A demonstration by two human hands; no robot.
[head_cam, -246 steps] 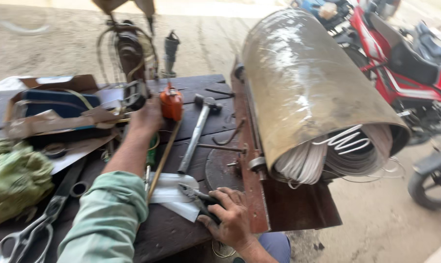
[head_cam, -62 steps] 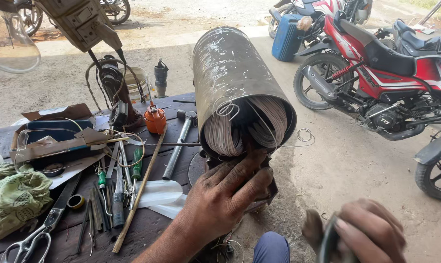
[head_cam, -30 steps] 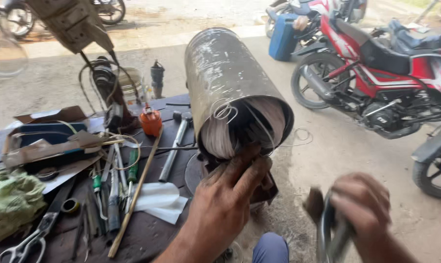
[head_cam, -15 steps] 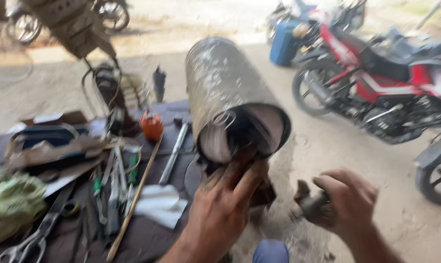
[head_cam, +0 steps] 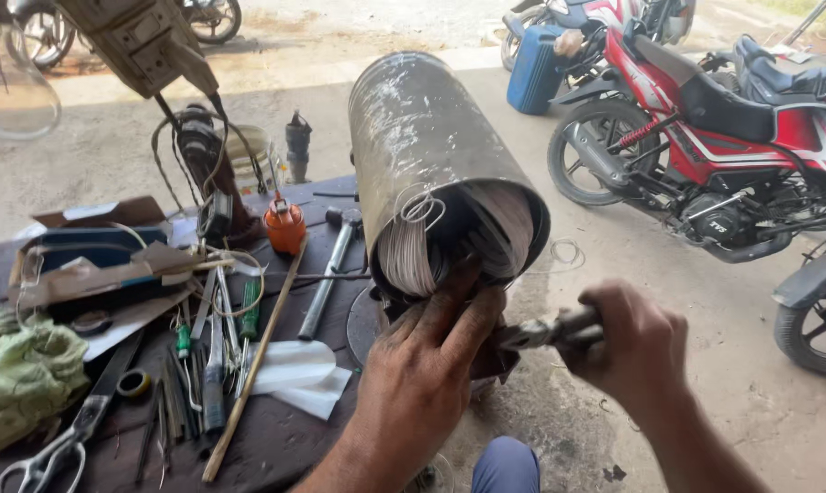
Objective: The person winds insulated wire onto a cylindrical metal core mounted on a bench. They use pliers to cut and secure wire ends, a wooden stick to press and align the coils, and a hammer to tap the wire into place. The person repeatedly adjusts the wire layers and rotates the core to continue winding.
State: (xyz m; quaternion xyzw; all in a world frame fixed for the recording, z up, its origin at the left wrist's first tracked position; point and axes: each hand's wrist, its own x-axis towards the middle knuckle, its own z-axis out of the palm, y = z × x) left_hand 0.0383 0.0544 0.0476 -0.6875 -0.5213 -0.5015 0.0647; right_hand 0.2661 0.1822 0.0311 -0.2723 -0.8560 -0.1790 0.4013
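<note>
A large grey metal cylinder with pale wire windings showing at its open end lies across the dark workbench, its end toward me. My left hand presses on the lower rim of that open end, fingers spread over the windings. My right hand grips a metal plier-like tool whose tip points left at the cylinder's lower edge, just beside my left fingers.
On the bench lie a hammer, an orange oil can, screwdrivers, a wooden stick, white paper, scissors and a green cloth. A red motorcycle stands right; a blue canister behind.
My right hand has swung in from the lower right and now holds the tool level against the cylinder's end. My left hand has stayed on the rim.
</note>
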